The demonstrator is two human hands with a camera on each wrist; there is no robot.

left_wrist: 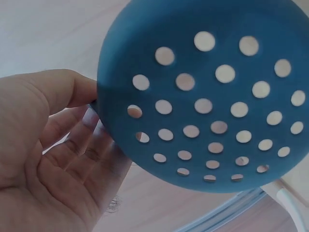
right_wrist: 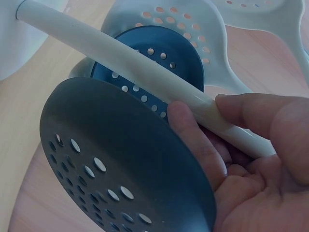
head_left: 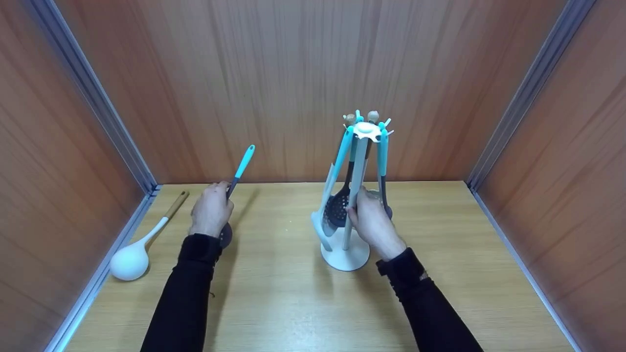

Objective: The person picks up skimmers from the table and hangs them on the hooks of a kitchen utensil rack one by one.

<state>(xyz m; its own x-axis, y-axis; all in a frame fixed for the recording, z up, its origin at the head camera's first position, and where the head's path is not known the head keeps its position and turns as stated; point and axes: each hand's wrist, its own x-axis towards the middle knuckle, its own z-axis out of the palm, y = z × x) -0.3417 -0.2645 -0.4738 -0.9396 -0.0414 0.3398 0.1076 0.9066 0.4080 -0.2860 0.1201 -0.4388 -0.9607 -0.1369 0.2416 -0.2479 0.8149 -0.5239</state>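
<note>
My left hand (head_left: 211, 209) grips a dark skimmer with a turquoise handle end (head_left: 246, 159), tilted above the left part of the table. In the left wrist view the skimmer's blue perforated bowl (left_wrist: 251, 106) fills much of the picture, and the fingers curl behind its edge. My right hand (head_left: 374, 222) holds the white pole (head_left: 359, 171) of a rotating-style utensil stand. In the right wrist view thumb and fingers pinch this pole (right_wrist: 120, 58). Around it hang several utensils, among them a dark skimmer (head_left: 338, 208) and another perforated bowl (right_wrist: 125, 150) close to the fingers.
A white ladle (head_left: 129, 262) with a wooden handle lies at the table's left side. The stand's round white base (head_left: 346, 261) is on the wooden table (head_left: 283, 303). Wood-patterned panels (head_left: 293, 88) enclose the back and both sides.
</note>
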